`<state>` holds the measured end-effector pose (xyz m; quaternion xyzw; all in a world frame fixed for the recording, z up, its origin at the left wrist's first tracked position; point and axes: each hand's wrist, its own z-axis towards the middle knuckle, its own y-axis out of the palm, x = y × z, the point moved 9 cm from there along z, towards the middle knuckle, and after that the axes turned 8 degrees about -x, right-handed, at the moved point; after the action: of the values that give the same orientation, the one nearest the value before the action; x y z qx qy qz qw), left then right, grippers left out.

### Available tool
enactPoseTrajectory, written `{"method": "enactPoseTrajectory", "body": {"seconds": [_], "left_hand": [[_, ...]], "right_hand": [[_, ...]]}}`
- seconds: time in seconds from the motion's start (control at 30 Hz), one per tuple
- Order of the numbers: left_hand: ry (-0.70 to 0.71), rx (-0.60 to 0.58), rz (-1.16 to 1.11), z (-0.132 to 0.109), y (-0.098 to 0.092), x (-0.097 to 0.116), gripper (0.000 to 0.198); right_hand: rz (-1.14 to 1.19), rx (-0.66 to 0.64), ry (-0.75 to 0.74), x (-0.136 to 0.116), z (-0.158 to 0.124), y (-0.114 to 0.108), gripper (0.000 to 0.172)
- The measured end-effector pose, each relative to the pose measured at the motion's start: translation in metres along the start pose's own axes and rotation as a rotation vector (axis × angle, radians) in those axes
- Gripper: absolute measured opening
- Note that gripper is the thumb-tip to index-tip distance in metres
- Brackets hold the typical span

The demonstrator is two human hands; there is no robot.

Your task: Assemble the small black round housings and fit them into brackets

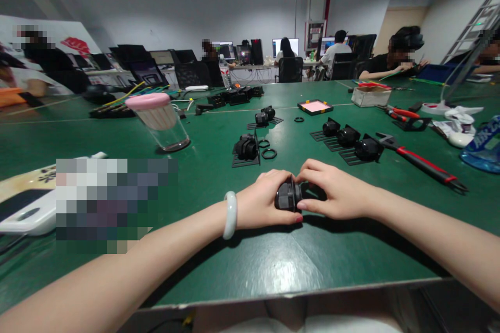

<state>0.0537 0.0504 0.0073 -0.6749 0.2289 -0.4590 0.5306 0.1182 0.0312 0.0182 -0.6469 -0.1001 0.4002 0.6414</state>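
Both my hands meet on the green table (242, 265) around one small black plastic fitting (288, 196). My left hand (263, 200), with a pale bangle on its wrist, is wrapped round the fitting's left end. My right hand (338, 192) is closed on its right end, fingers curled over the top. Just beyond them lie a similar black fitting on a ribbed plate (246, 148) and two loose black rings (269, 153).
Three more black fittings (349, 138) lie at the right, beside a red-handled adjustable wrench (422, 161). A glass jar with a pink lid (158, 119) stands left. A small pink tray (314, 106), pliers (402, 113), and a phone (23, 213) lie around. People sit at desks behind.
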Motion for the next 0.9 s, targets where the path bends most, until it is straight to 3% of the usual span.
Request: {"method": "enactPoseTrajectory", "body": {"seconds": [0.9], "left_hand": [[0.012, 0.021, -0.030, -0.0004, -0.0019, 0.0011, 0.048]], "right_hand": [[-0.003, 0.007, -0.046, -0.0019, 0.0001, 0.0024, 0.034]]}}
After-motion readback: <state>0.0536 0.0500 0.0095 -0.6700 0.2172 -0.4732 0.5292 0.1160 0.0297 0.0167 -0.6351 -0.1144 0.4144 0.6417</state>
